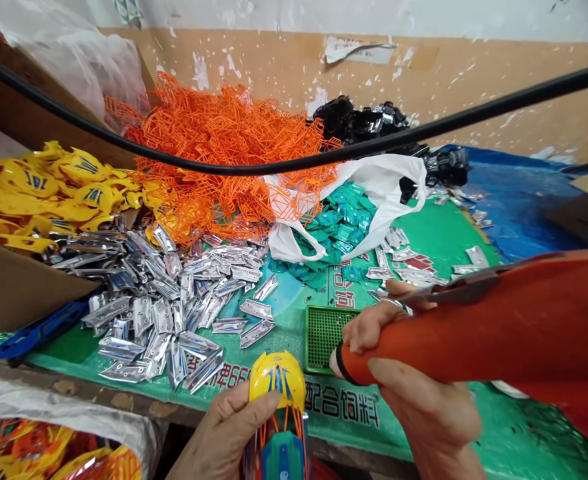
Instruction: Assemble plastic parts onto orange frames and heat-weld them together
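Observation:
My left hand (224, 430) is at the bottom centre, closed around a small toy assembly (278, 413). The assembly has a yellow printed cap on top, thin orange frame bars below and a teal piece at its base. My right hand (427, 417) is at the bottom right, just under an orange sleeve. Its thumb lies against the sleeve and its fingers are hidden behind it. The orange sleeve (499, 327) belongs to another person and reaches in from the right. That person's hand (371, 327) pinches a shiny silver piece (399, 305) beside a small green grid tray (324, 337).
A heap of silver parts (174, 300) covers the green table sheet (439, 233). Yellow caps (39, 193) fill a cardboard box at the left. Orange frames (224, 153) and black parts (369, 123) lie at the back. A white bag holds teal parts (344, 223). A black cable (294, 163) hangs across.

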`<move>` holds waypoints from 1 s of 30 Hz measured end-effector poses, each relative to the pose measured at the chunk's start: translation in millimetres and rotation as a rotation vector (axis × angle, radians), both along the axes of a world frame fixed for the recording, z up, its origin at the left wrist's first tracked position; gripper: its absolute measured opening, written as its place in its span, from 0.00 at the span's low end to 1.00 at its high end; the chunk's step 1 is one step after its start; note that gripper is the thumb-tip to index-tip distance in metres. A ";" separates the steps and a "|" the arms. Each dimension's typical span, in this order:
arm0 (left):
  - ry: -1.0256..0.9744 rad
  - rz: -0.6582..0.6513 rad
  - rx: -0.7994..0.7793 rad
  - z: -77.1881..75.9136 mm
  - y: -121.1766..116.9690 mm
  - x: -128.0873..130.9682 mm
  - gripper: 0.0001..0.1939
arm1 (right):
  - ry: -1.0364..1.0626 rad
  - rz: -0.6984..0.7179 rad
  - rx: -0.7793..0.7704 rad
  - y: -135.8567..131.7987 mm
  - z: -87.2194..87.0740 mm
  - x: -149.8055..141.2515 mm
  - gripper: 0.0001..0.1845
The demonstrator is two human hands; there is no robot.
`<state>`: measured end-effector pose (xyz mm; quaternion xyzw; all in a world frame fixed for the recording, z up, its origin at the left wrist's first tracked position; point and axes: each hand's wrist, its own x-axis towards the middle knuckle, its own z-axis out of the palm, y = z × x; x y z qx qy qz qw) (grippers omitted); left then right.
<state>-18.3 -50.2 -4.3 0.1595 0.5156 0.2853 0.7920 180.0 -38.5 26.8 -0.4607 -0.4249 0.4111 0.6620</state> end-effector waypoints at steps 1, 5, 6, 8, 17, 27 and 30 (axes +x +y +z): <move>0.004 -0.008 0.010 1.2 0.7 0.1 0.22 | -0.009 0.002 -0.004 -0.1 0.0 -0.1 0.14; 0.005 -0.060 0.050 11.7 5.3 -0.4 0.24 | -0.028 0.019 -0.014 -0.3 1.1 0.5 0.09; 0.005 -0.072 0.054 14.7 6.6 -0.6 0.24 | -0.024 0.017 -0.014 -0.4 1.3 0.7 0.10; 0.001 -0.083 0.054 19.6 8.8 -1.1 0.24 | -0.018 0.015 -0.007 -0.5 1.3 1.3 0.12; -0.011 -0.077 0.048 16.1 10.1 -0.6 0.24 | 0.004 0.010 0.020 -0.3 1.2 3.0 0.13; -0.070 -0.034 -0.029 4.6 5.4 1.5 0.15 | 0.175 -0.016 0.101 3.9 15.2 4.1 0.23; -0.090 -0.001 -0.019 6.2 6.2 2.8 0.11 | 0.205 -0.036 0.131 6.0 17.7 4.1 0.23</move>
